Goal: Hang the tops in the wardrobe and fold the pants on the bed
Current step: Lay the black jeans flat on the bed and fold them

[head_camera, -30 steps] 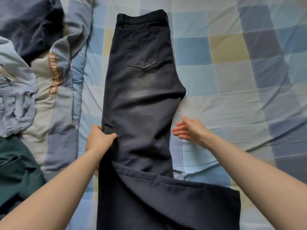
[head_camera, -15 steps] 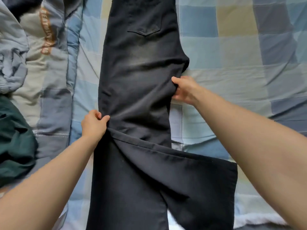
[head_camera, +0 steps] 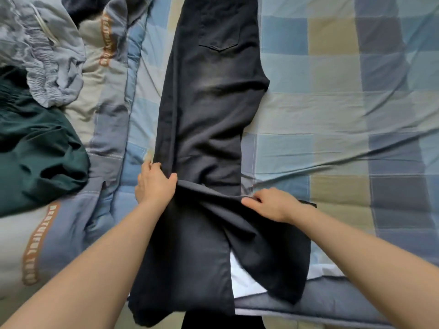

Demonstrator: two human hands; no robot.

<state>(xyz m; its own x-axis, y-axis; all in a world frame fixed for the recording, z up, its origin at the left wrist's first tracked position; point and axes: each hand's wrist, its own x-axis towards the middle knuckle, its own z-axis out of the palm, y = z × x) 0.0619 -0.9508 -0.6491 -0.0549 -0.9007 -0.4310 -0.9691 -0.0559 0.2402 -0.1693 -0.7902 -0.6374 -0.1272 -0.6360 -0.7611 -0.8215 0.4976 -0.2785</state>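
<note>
Down the middle of the checked bedspread lie the black pants, back pocket up, waistband toward the far edge of the bed, legs running to the near edge and hanging over it. Left hand is at the pants' left side seam, thumb on top of the cloth and fingers curled at the edge, gripping the fabric where a fold crosses the legs. Right hand is on the opposite side of that fold, thumb and fingers pinching the upper leg's edge. Near the bed's near edge the two legs splay apart, white showing between them. Along the left edge sit a dark green garment and a crumpled grey-blue garment, well apart from the pants.
</note>
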